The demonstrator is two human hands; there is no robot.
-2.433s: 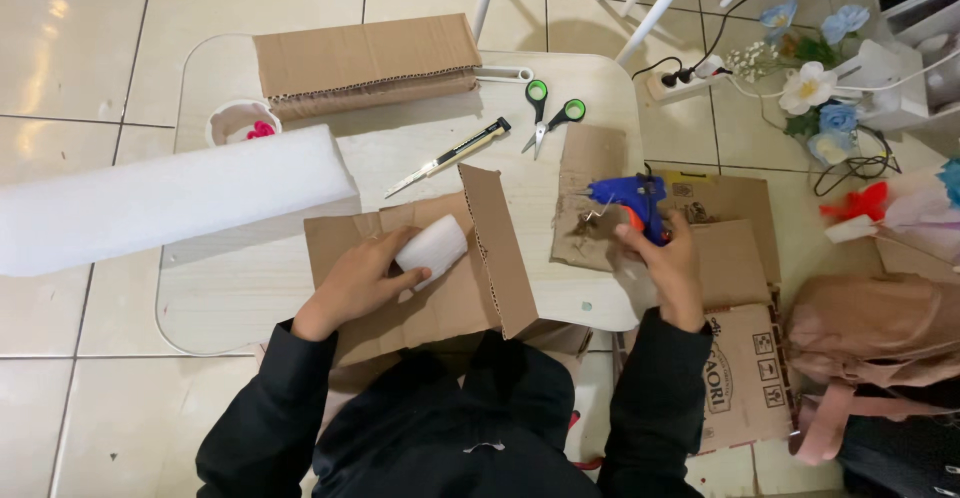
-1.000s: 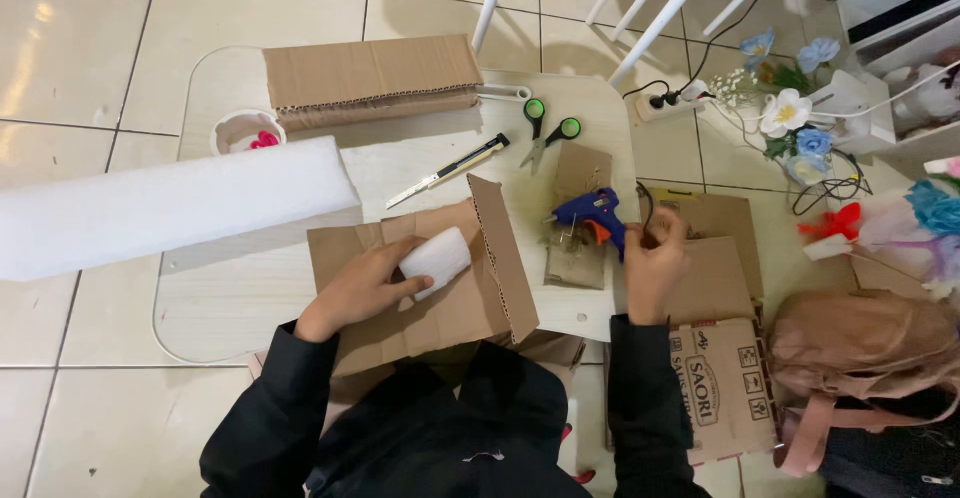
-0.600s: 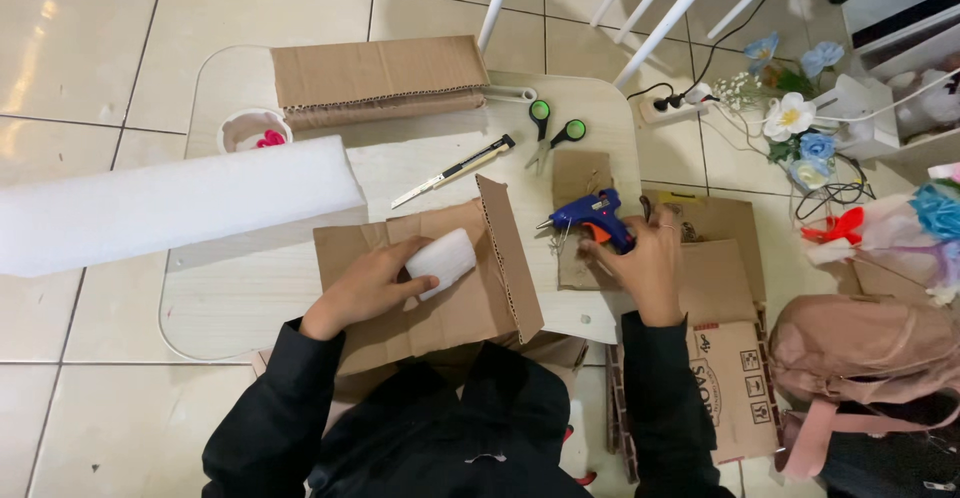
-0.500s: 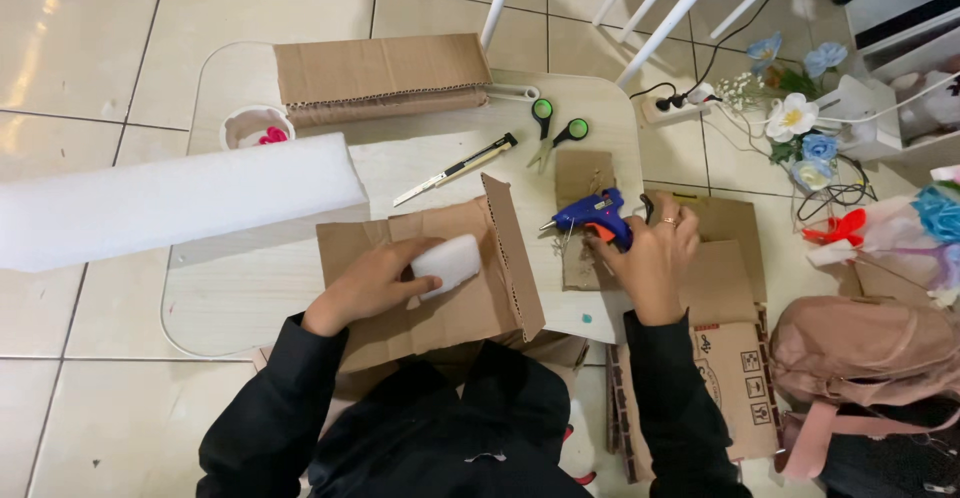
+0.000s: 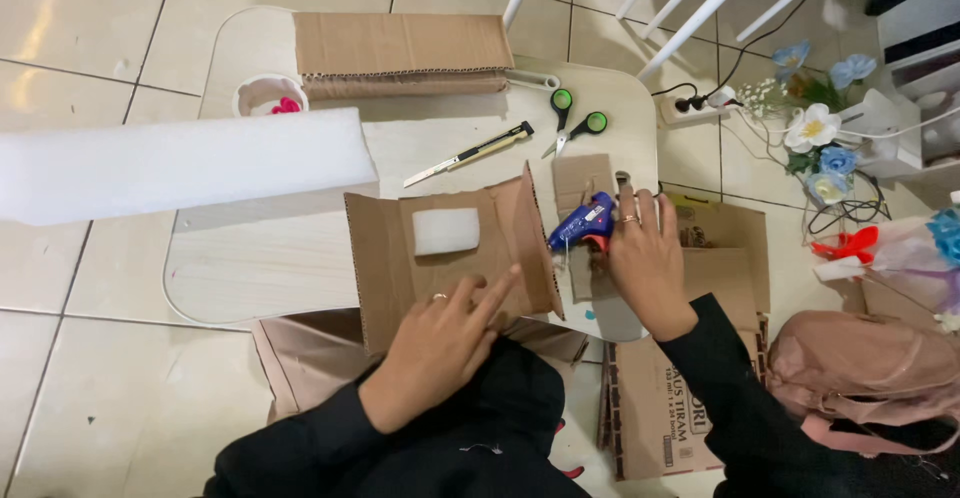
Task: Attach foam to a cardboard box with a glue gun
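On the low surface (image 5: 250, 268), the left hand (image 5: 440, 343) lies flat on the cardboard (image 5: 400, 268), its grip loose, below a foam block (image 5: 446, 230) stuck there. Right hand (image 5: 645, 258) has its grip around the glue gun (image 5: 580, 226) beside the flap.

Glossy cream floor tiles (image 5: 90, 48) with dark grout lines catch soft indoor light at the upper left. A low, pale wood-grain bench (image 5: 250, 268) with rounded corners sits on them. White chair legs (image 5: 700, 8) slant in from the top edge, and a white power strip (image 5: 690, 108) trails dark cables beside them.
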